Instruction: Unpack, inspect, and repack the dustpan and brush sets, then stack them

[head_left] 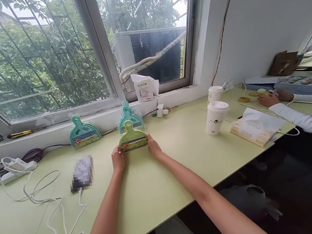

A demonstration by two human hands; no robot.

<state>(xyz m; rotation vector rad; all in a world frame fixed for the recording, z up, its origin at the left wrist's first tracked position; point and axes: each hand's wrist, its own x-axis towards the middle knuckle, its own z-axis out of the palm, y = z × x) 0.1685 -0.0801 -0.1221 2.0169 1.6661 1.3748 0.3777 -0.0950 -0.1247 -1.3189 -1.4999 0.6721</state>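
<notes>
A yellow-green dustpan (129,131) with a printed label stands upright on the table, its handle pointing up. My left hand (118,160) grips its left edge and my right hand (154,147) grips the right edge, both with fingers closed. Just behind it, against the wall below the window, leans a stack of teal dustpans (127,112), partly hidden by the one I hold. Farther left, another upright group of teal dustpans (84,130) with similar labels leans against the wall.
Left of my arms lie a blurred-out device (83,172), white cables (61,212) and a power strip (18,172). To the right are a white paper cup (217,118) and a tissue pack (255,126). A co-worker's hands (269,100) are at the far right.
</notes>
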